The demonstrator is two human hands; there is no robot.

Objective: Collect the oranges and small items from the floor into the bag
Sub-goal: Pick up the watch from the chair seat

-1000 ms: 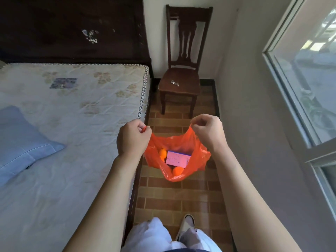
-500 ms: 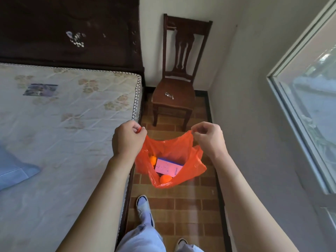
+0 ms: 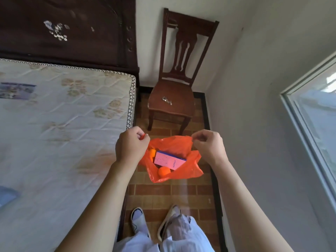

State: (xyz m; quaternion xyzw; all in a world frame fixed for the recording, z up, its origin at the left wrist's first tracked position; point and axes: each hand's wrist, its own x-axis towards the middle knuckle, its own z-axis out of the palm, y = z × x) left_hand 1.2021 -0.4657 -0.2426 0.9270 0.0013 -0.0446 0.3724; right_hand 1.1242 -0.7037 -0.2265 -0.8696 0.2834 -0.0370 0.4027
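Note:
An orange plastic bag (image 3: pixel 187 170) hangs open above the tiled floor between my hands. My left hand (image 3: pixel 131 145) grips its left handle in a fist. My right hand (image 3: pixel 209 145) pinches the bag's right rim between thumb and fingers. Inside lie a pink box (image 3: pixel 169 160) with a blue edge and two oranges: one (image 3: pixel 164 171) at the front, another (image 3: pixel 152 153) partly hidden at the left under my left hand.
A bare mattress (image 3: pixel 60 133) fills the left, with a dark headboard (image 3: pixel 67 31) behind. A wooden chair (image 3: pixel 172 99) with a small metal item (image 3: pixel 167 100) on its seat stands ahead against the wall. A window (image 3: pixel 314 124) is on the right. My feet (image 3: pixel 154 222) stand on the narrow floor strip.
I have stepped forward; the chair is closer and the blue pillow has slid out of view at the left. Both hands keep their hold on the bag, which hangs a little lower.

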